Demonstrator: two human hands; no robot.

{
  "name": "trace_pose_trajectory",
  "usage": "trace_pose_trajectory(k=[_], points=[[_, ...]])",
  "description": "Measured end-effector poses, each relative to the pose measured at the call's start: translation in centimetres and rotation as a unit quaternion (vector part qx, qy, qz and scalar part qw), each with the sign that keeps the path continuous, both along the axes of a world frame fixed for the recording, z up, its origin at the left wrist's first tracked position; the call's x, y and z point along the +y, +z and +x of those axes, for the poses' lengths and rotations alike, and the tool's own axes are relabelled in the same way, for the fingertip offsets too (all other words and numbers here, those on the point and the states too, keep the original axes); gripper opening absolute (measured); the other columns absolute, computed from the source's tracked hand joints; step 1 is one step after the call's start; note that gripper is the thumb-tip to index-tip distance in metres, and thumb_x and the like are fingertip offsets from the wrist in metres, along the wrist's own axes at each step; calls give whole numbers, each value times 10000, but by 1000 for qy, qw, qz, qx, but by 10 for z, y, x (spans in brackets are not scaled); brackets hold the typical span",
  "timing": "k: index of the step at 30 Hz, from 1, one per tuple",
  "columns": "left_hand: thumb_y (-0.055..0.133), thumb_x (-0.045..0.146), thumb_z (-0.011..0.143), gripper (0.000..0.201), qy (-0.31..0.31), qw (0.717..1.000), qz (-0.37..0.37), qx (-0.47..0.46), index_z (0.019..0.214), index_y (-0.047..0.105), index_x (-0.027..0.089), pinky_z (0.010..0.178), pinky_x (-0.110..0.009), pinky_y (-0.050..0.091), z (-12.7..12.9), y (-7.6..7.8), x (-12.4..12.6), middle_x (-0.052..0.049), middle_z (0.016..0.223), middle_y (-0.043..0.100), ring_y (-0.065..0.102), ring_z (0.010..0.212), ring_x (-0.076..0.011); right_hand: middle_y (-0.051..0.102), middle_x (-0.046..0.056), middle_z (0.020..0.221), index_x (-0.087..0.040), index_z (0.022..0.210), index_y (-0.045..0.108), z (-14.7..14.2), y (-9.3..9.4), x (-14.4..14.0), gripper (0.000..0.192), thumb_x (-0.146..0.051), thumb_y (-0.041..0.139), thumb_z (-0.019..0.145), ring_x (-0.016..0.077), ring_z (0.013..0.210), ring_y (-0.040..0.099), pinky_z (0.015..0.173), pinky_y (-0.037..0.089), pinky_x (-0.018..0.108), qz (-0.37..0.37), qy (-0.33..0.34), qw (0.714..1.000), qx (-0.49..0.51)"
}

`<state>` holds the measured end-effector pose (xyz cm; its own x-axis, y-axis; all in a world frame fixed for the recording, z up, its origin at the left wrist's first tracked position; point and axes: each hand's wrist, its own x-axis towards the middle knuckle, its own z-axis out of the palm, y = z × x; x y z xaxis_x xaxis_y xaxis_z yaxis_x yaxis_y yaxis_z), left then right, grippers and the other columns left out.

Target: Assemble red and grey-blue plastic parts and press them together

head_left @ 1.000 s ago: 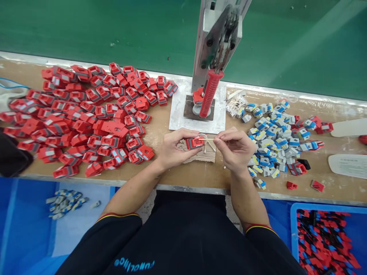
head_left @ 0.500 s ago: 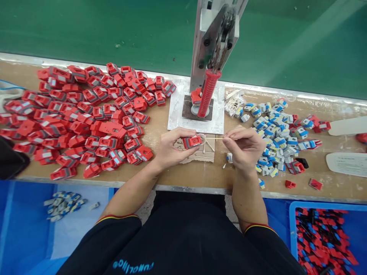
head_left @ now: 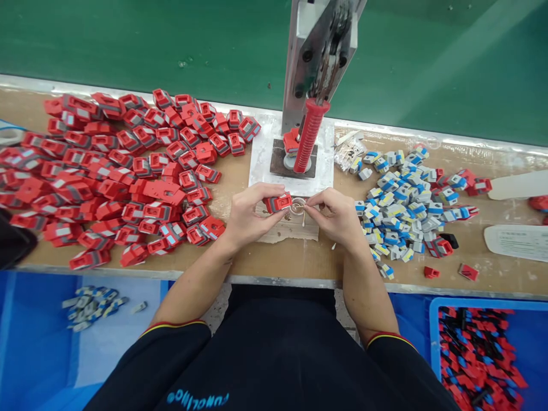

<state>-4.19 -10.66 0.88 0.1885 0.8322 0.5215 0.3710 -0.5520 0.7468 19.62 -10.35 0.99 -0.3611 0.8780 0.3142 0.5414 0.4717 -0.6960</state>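
My left hand (head_left: 250, 216) is closed round a red toy vehicle body (head_left: 278, 203), pinching it between thumb and fingers with its open side partly showing. Just right of it, a small round clear dish (head_left: 292, 213) sits on a torn piece of cardboard (head_left: 285, 233). My right hand (head_left: 336, 217) pinches a thin cotton swab, now mostly hidden by the fingers, which are at the dish's right rim. Another swab (head_left: 303, 219) leans at the dish.
A hand press with a red handle (head_left: 312, 134) stands behind my hands. Many red vehicle bodies (head_left: 115, 188) cover the left; grey, blue and yellow parts (head_left: 400, 200) lie right, near loose cotton swabs (head_left: 349, 151). A blue bin (head_left: 434, 337) of red and black parts is lower right.
My right hand has moved left and brought the swab to the dish. My left hand has shifted slightly left and tilted the red vehicle body.
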Motion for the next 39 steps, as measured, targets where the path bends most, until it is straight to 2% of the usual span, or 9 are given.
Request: trace_pose_trajectory(k=[5, 9, 12, 16, 19, 22, 30, 39], points=[[834, 228, 860, 204, -3, 1000, 15, 4, 1044, 752, 198, 911, -330, 651, 1, 1, 0, -71, 1087, 836, 809, 1004, -210, 753, 26, 803, -249, 836, 710, 0, 2, 0, 121, -270, 721, 955, 198, 765, 688, 700, 505, 322, -9, -3, 1000, -3], [827, 210, 861, 209, -2, 1000, 17, 15, 1053, 746, 199, 909, -329, 651, 1, 1, 0, -65, 1098, 835, 807, 1009, -205, 754, 13, 782, -247, 815, 715, 0, 5, 0, 119, -247, 747, 930, 175, 697, 655, 661, 491, 316, -15, -10, 999, 32], [828, 195, 858, 215, -4, 1000, 21, 13, 1056, 746, 197, 907, -327, 651, 1, 2, 0, -66, 1096, 834, 807, 1010, -204, 761, 5, 778, -245, 801, 703, -1, 9, -1, 152, -303, 784, 917, 150, 636, 627, 593, 468, 302, -23, -45, 988, 143], [827, 204, 872, 210, -16, 1000, 15, 8, 1067, 749, 201, 919, -329, 648, 3, 2, -2, -70, 1102, 833, 806, 1026, -205, 737, -3, 719, -245, 747, 652, -11, 13, -4, 310, -442, 871, 846, 151, 638, 664, 575, 509, 294, -12, -89, 938, 334], [817, 212, 887, 194, -31, 999, 5, 8, 1070, 753, 204, 919, -331, 646, 6, 1, -3, -73, 1104, 831, 803, 1043, -210, 737, -10, 705, -241, 741, 654, -21, 14, -7, 312, -413, 902, 822, 140, 630, 675, 582, 536, 285, -24, -76, 921, 381], [822, 183, 874, 219, -40, 999, -1, 7, 1081, 756, 208, 927, -330, 642, 6, 0, -4, -74, 1107, 829, 801, 1060, -215, 741, -2, 716, -237, 750, 666, -28, 14, -10, 296, -406, 895, 831, 141, 641, 683, 579, 544, 281, -52, -59, 923, 377], [813, 179, 868, 227, -40, 999, -15, 9, 1084, 756, 216, 932, -349, 645, 5, 0, -4, -85, 1119, 827, 802, 1062, -228, 740, 25, 734, -244, 742, 653, -31, 12, -12, 386, -557, 862, 823, 173, 664, 693, 602, 572, 329, -99, -68, 936, 330], [814, 255, 880, 181, -21, 999, -27, 22, 1052, 772, 219, 931, -368, 650, 4, 2, -4, -75, 1106, 833, 800, 1044, -228, 747, 26, 721, -242, 726, 659, -25, 14, -10, 393, -571, 849, 827, 166, 639, 681, 559, 529, 315, -76, -87, 948, 297]])
